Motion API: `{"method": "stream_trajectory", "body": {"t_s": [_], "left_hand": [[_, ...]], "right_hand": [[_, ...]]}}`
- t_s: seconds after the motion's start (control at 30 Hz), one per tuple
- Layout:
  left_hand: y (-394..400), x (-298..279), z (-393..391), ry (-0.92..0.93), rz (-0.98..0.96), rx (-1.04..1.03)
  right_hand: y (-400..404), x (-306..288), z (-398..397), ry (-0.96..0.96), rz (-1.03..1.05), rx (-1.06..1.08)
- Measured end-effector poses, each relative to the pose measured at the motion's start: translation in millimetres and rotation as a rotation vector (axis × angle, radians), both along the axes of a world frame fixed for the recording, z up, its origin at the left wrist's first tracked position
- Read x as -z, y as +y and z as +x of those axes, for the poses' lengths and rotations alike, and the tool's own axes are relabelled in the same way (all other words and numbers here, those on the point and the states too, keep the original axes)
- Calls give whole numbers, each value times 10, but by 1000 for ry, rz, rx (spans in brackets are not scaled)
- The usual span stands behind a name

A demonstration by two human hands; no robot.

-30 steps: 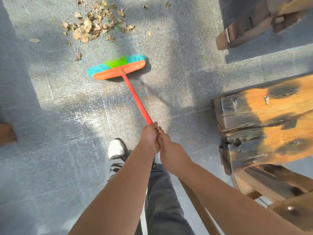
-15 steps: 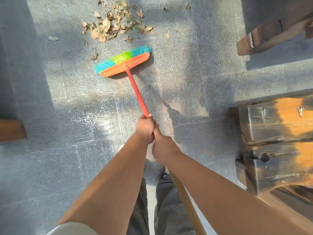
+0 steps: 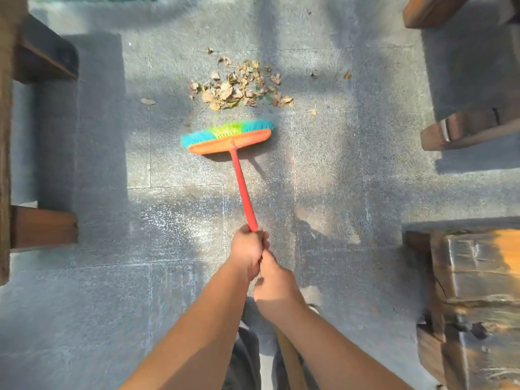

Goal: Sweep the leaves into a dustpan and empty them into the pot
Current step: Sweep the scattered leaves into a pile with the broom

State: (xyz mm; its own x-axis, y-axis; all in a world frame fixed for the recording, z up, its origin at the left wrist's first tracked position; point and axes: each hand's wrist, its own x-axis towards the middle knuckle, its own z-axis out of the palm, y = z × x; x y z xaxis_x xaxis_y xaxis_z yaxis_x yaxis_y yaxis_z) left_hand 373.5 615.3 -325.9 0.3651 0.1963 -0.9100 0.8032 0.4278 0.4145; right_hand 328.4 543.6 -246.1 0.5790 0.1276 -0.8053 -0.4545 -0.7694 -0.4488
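Both fists clenched on the red handle of the orange-headed broom with blue and green bristles [image 3: 229,136]: left hand [image 3: 247,250] higher up, right hand [image 3: 277,285] touching just behind. Bristles down on the grey speckled paving [image 3: 112,277]. Pile of dry brown leaves [image 3: 239,87] near at 12 o'clock of the head, apart. Weathered wooden bench [image 3: 475,299] at 3 o'clock.

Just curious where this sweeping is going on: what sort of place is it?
Probably an outdoor patio or courtyard: sunlit grey stone paving, a pile of dry leaves ahead of the broom, and heavy weathered wooden benches.
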Motion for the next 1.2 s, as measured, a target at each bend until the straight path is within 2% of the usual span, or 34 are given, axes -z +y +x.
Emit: {"method": "stream_trajectory", "body": {"t_s": [0.17, 0.37, 0.5, 0.67, 0.8, 0.93, 1.03, 1.2], "left_hand": [[106, 24, -121, 25, -3, 41], [461, 242, 470, -21, 47, 154], [570, 227, 752, -67, 88, 128], [460, 73, 540, -71, 7, 72], [369, 37, 440, -66, 13, 108], [305, 44, 473, -92, 1, 118], [283, 74, 485, -94, 28, 169], [292, 78, 379, -54, -44, 154]], "right_hand": [[168, 23, -104, 56, -55, -17], [509, 283, 450, 26, -88, -10], [613, 297, 699, -27, -66, 43], [530, 77, 431, -94, -72, 29], [499, 31, 333, -78, -17, 163], [490, 80, 319, -90, -75, 189], [482, 42, 284, -69, -43, 246], [518, -15, 198, -52, -92, 237]]}}
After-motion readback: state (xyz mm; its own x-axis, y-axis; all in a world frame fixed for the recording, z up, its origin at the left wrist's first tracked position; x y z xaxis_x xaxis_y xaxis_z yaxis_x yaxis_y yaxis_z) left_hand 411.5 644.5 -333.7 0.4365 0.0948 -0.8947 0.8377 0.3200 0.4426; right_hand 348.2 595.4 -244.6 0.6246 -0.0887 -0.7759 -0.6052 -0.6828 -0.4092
